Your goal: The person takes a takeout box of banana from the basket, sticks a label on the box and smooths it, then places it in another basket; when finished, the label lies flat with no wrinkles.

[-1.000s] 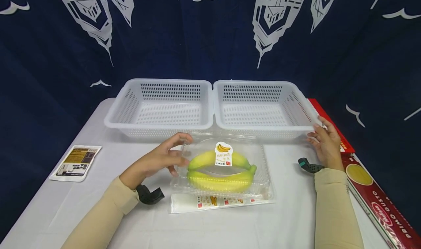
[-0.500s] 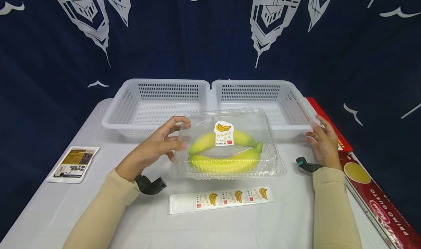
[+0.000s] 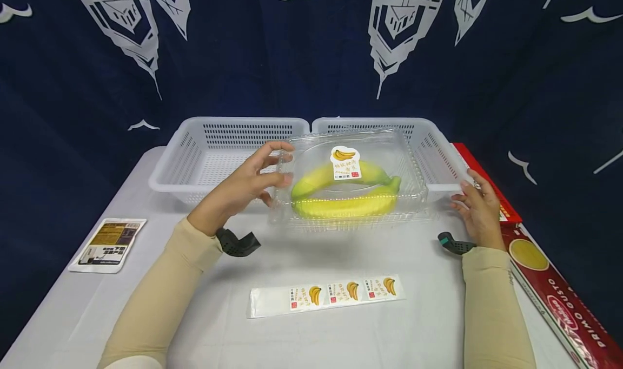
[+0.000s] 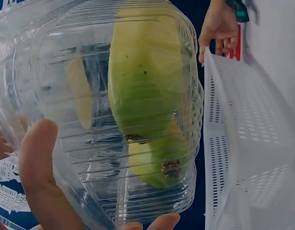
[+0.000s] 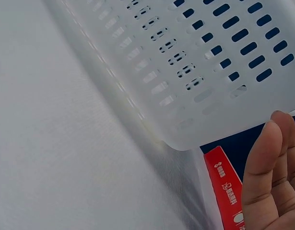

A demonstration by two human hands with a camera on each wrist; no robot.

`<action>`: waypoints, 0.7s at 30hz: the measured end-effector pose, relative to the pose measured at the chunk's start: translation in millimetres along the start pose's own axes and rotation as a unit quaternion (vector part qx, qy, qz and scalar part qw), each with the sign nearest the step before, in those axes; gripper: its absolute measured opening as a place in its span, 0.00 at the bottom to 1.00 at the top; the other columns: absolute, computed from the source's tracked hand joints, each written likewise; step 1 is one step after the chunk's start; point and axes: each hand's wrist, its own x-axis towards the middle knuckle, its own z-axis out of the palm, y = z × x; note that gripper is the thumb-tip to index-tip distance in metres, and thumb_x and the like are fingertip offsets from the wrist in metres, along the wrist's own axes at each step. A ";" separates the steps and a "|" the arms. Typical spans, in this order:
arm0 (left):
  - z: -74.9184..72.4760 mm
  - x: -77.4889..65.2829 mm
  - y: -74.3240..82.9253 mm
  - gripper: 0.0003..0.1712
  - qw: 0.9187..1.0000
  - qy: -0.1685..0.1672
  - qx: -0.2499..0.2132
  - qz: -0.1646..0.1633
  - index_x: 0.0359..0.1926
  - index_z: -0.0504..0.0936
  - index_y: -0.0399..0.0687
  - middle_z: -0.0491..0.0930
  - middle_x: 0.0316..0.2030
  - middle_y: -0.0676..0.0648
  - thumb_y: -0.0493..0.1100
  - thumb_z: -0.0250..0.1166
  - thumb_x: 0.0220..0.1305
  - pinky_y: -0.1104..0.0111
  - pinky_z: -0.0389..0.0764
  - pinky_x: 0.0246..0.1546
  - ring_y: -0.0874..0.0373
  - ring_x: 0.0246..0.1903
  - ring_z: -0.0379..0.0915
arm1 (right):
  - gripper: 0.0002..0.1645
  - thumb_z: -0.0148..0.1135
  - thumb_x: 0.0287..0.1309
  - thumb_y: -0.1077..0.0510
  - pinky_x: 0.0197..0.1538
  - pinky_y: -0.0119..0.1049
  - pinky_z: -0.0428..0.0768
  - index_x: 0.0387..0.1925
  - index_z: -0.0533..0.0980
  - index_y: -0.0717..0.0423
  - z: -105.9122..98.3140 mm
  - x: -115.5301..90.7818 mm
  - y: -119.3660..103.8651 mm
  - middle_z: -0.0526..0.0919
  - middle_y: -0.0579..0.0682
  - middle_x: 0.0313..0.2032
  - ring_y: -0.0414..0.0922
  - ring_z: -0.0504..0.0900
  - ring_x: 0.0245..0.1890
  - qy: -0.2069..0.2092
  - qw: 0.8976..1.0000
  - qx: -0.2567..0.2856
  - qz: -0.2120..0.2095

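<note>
My left hand [image 3: 243,190] grips the left end of a clear plastic clamshell box [image 3: 411,169], its thumb on the near side. Inside lie yellow-green bananas [image 3: 345,206], and a banana sticker [image 3: 346,163] is on the lid. In the head view the box is raised off the table and overlaps the right white basket [image 3: 445,155], tilted with its lid toward me. The left wrist view shows the banana ends [image 4: 145,81] through the ribbed plastic. My right hand [image 3: 479,206] holds the front right corner of that basket's rim, fingertips [image 5: 269,139] right at the edge.
A second white basket [image 3: 165,169] stands to the left. Nearer me lies a strip of banana stickers [image 3: 326,296]. A flat pouch [image 3: 108,244] is at the left; a red package [image 3: 508,212] and a maroon box [image 3: 559,298] line the right table edge.
My left hand has lifted the clamshell box up and away from me, slightly rightward, uncovering the sticker strip. My right hand stays at the basket corner.
</note>
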 end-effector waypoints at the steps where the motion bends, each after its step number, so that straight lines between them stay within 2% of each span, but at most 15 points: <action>1: 0.1 2.9 2.1 0.37 1.000 0.001 -0.001 0.001 0.76 0.63 0.50 0.60 0.77 0.40 0.41 0.65 0.70 0.66 0.80 0.28 0.39 0.65 0.73 | 0.27 0.68 0.76 0.57 0.37 0.31 0.89 0.71 0.74 0.40 0.1 0.0 -0.1 0.74 0.46 0.58 0.42 0.86 0.34 -0.001 1.000 -0.001 0.000; 5: 0.7 14.4 9.5 0.37 1.000 0.007 -0.005 0.005 0.76 0.64 0.52 0.59 0.79 0.41 0.40 0.66 0.70 0.65 0.82 0.28 0.42 0.70 0.68 | 0.28 0.68 0.76 0.56 0.38 0.31 0.89 0.72 0.74 0.40 -0.4 -0.3 -0.6 0.74 0.45 0.58 0.42 0.86 0.35 -0.002 1.000 -0.003 0.003; 10: 3.4 28.3 18.0 0.38 1.000 0.017 -0.012 0.005 0.77 0.65 0.55 0.52 0.82 0.43 0.40 0.65 0.69 0.64 0.84 0.31 0.49 0.79 0.54 | 0.30 0.68 0.75 0.55 0.39 0.31 0.89 0.74 0.74 0.39 -0.9 -0.1 0.2 0.74 0.43 0.58 0.42 0.85 0.36 0.003 1.000 -0.006 0.003; 17: 7.2 55.7 19.6 0.38 0.999 0.029 -0.020 0.011 0.78 0.65 0.56 0.52 0.83 0.43 0.40 0.64 0.69 0.62 0.86 0.34 0.48 0.75 0.62 | 0.28 0.67 0.76 0.56 0.38 0.31 0.89 0.73 0.74 0.40 -2.3 -0.1 2.5 0.73 0.45 0.58 0.42 0.86 0.36 -0.001 1.000 -0.004 -0.006; 21: 11.4 72.3 19.9 0.39 0.999 0.043 -0.031 0.011 0.78 0.65 0.57 0.50 0.84 0.44 0.40 0.64 0.69 0.63 0.85 0.35 0.50 0.78 0.58 | 0.29 0.68 0.76 0.56 0.38 0.31 0.89 0.74 0.73 0.41 -2.3 0.6 3.1 0.72 0.46 0.57 0.42 0.85 0.35 0.001 1.000 -0.005 -0.008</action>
